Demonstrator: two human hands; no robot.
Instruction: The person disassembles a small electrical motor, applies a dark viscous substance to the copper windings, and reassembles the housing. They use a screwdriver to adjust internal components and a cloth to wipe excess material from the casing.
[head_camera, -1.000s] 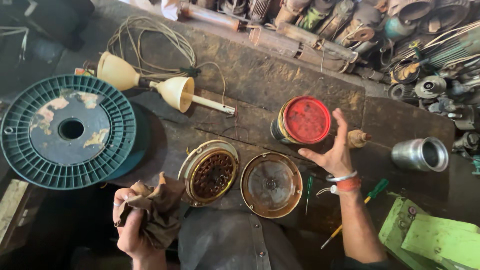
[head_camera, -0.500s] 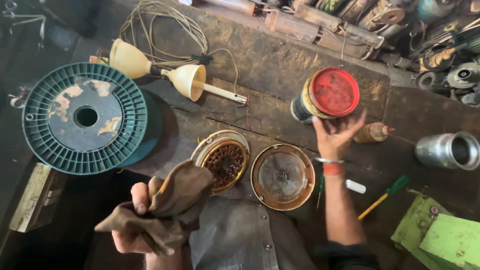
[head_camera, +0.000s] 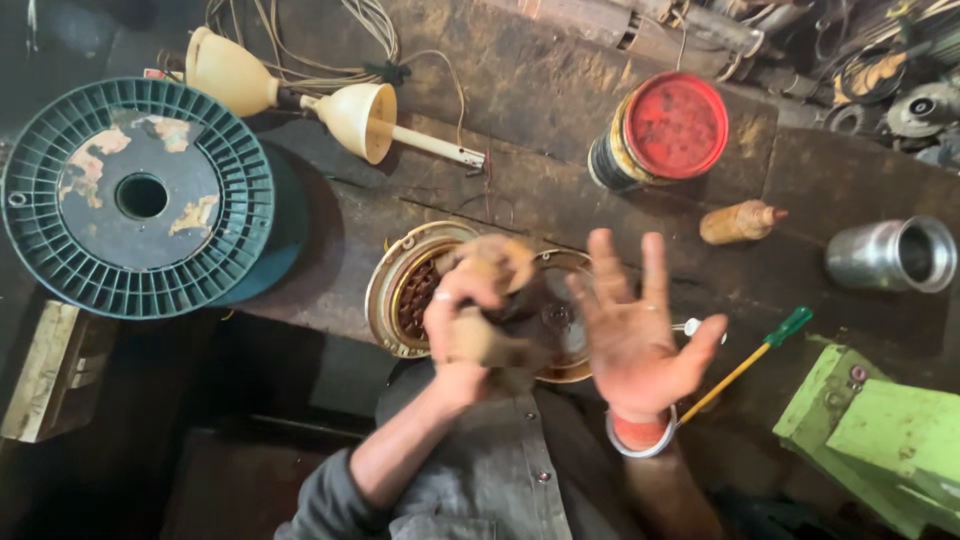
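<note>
My left hand (head_camera: 465, 320) is clenched on a brown rag (head_camera: 495, 262) above the workbench (head_camera: 560, 190); my right hand (head_camera: 635, 335) beside it is spread wide, holding nothing. Beneath them lie a wound stator (head_camera: 405, 290) and a round cover (head_camera: 560, 320); beyond stands a red-lidded can (head_camera: 660, 130).

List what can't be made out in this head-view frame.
- Rag: motion-blurred in the left hand; its shape is unclear.
- Right-hand round cover: mostly hidden behind both hands and the rag.
- Right hand: open, blurred fingertips.
- Green machine part: cut off by the right edge.
- Parts heap, top right: too dark and cluttered.
</note>
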